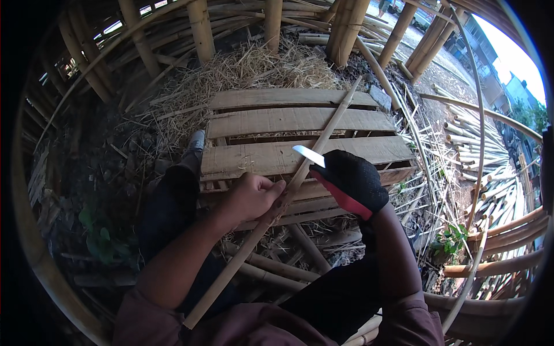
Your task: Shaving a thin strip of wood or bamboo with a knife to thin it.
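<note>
My left hand [251,196], bare, grips a long thin bamboo strip [323,135] near its middle. The strip runs from my lap at the lower left up across a wooden pallet [288,121] to the upper right. My right hand [352,179] wears a black glove with a red palm edge and holds a knife. The knife's pale blade [309,155] points left and lies against the strip just above my left hand.
Dry straw [254,66] is heaped behind the pallet. Upright bamboo poles [202,29] stand at the back. Split strips and curved poles [496,225] pile up on the right. My leg and grey shoe [195,141] rest at the pallet's left edge.
</note>
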Motion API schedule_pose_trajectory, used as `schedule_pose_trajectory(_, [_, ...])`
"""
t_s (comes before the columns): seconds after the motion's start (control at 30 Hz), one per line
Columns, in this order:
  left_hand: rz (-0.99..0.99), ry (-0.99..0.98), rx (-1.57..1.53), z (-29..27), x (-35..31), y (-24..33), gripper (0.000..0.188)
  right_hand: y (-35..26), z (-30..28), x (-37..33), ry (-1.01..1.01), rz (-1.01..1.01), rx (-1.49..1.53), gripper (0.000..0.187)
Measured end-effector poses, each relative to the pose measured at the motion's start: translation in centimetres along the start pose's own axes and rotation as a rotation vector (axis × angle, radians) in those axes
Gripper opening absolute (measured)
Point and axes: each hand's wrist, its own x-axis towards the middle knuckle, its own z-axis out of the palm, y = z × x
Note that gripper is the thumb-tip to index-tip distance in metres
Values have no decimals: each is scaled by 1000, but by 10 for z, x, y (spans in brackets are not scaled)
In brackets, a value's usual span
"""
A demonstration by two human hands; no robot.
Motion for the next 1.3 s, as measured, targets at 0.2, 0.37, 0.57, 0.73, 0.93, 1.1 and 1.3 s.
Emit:
schedule_pose_trajectory(0.2, [217,265,-100,0,2,9,26,14,0,-1,-164,-84,5,34])
schedule_pose_trajectory(0.37, [286,233,-147,-5,15,2,22,22,2,-3,-239,-241,-66,27])
schedule_pose_trajectory(0.57, [491,303,-95,-1,22,-5,22,11,6,-3,-155,-325,-195,24])
schedule_pose_trajectory(0.73, [633,308,-22,-2,21,-10,26,7,17,-2,-42,-370,-122,19])
schedule_pose_trajectory(0.93, [580,288,46,-3,-4,9,26,-16,9,6,-198,-227,-218,25])
schedule_pose_trajectory(1.1, [705,244,66,0,-18,15,19,-21,18,9,-262,-209,-64,32])
schedule_pose_trajectory(1.3, [694,302,159,1,-21,16,16,-10,40,15,-322,-367,251,29])
